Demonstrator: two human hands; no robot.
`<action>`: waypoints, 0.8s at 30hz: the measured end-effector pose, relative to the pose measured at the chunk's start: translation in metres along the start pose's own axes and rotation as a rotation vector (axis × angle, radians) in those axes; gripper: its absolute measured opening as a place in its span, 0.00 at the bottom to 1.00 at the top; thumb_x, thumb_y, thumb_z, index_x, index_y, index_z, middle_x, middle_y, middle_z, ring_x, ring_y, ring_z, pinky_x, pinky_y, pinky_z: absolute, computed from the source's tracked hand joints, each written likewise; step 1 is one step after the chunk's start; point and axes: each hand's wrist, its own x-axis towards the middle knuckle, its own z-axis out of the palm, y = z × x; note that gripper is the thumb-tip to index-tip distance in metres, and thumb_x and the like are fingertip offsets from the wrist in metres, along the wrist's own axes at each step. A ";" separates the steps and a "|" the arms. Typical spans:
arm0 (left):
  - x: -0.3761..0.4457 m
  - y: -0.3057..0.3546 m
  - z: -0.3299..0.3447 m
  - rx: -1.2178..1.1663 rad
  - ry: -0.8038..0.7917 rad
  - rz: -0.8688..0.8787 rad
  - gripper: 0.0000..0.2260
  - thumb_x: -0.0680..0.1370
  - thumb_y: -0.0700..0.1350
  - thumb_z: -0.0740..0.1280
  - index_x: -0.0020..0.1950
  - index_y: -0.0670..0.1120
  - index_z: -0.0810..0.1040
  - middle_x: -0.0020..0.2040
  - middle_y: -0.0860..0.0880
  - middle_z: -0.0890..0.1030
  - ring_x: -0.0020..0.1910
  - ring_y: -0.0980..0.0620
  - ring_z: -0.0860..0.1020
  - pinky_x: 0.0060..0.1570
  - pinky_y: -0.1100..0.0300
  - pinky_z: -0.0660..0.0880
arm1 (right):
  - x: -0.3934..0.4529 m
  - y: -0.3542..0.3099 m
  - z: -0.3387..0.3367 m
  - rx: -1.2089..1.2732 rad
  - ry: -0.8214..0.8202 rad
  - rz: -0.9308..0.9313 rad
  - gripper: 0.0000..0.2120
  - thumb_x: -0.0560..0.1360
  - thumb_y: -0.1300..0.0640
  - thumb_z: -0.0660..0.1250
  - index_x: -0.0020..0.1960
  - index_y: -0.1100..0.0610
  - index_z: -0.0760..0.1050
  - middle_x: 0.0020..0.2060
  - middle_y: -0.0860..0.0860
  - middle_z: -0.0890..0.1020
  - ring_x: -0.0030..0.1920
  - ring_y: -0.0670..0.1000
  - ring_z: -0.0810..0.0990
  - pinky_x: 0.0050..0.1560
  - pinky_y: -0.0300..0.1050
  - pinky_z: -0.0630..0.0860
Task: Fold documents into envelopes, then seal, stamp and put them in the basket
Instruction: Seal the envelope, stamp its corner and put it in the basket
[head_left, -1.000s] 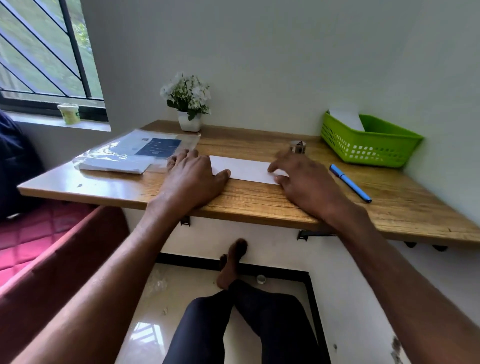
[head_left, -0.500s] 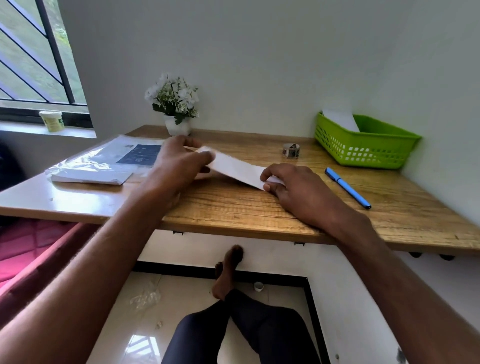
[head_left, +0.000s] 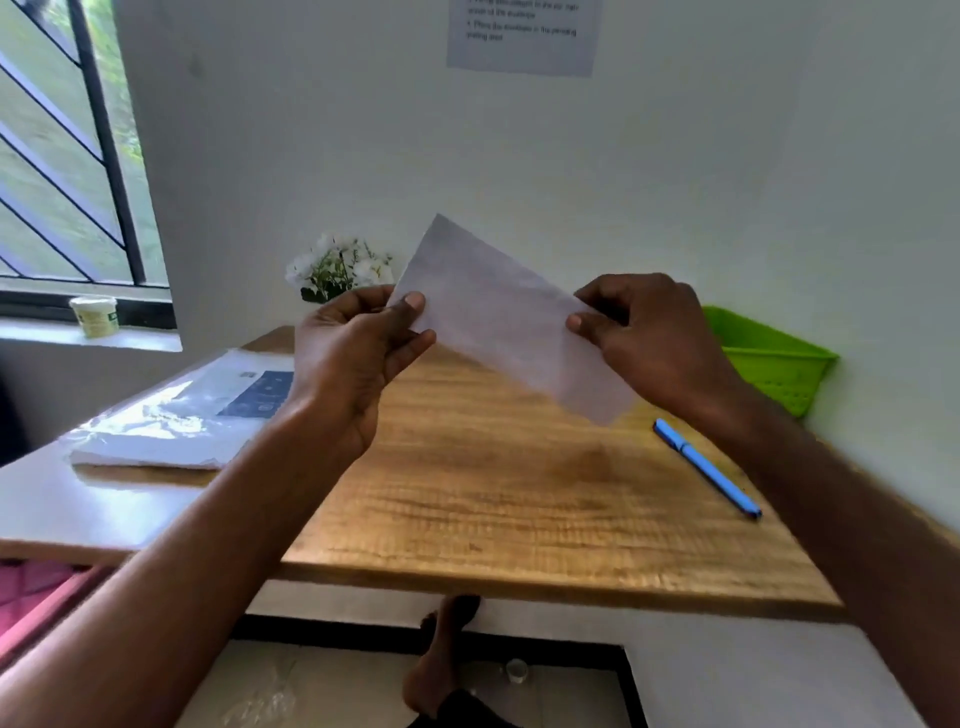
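Head camera, looking down over a wooden table (head_left: 519, 499). Both hands are holding a white folded paper (head_left: 509, 317) up in the air above the table, tilted down to the right. The left hand (head_left: 358, 353) is pinching the paper's left end between thumb and fingers; the right hand (head_left: 649, 338) is pinching the right end likewise. A green basket (head_left: 769, 364) is sitting at the far right against the wall, a blue pen (head_left: 706, 467) just in front of it, a plastic-wrapped paper stack (head_left: 176, 415) on the left. The paper is thin, so an uneven pull could be creasing it crookedly or letting it slip.
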 end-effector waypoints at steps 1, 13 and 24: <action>0.006 0.001 0.002 -0.022 0.006 0.005 0.08 0.75 0.35 0.77 0.39 0.46 0.87 0.45 0.44 0.88 0.47 0.46 0.88 0.50 0.54 0.84 | 0.007 0.001 -0.004 0.010 0.021 -0.016 0.06 0.77 0.55 0.72 0.52 0.50 0.85 0.46 0.46 0.87 0.49 0.48 0.85 0.52 0.46 0.79; 0.105 0.023 0.133 -0.026 0.001 0.080 0.11 0.77 0.31 0.71 0.48 0.46 0.84 0.40 0.45 0.85 0.39 0.49 0.81 0.41 0.60 0.80 | 0.106 0.056 -0.056 -0.035 0.304 0.017 0.09 0.75 0.56 0.72 0.54 0.52 0.87 0.48 0.49 0.88 0.51 0.49 0.85 0.56 0.46 0.79; 0.172 -0.055 0.239 0.130 -0.065 0.050 0.09 0.76 0.27 0.70 0.50 0.38 0.86 0.46 0.40 0.86 0.41 0.47 0.82 0.51 0.58 0.84 | 0.126 0.156 -0.077 -0.210 0.168 0.323 0.10 0.71 0.58 0.74 0.52 0.51 0.86 0.53 0.53 0.86 0.58 0.57 0.82 0.58 0.44 0.74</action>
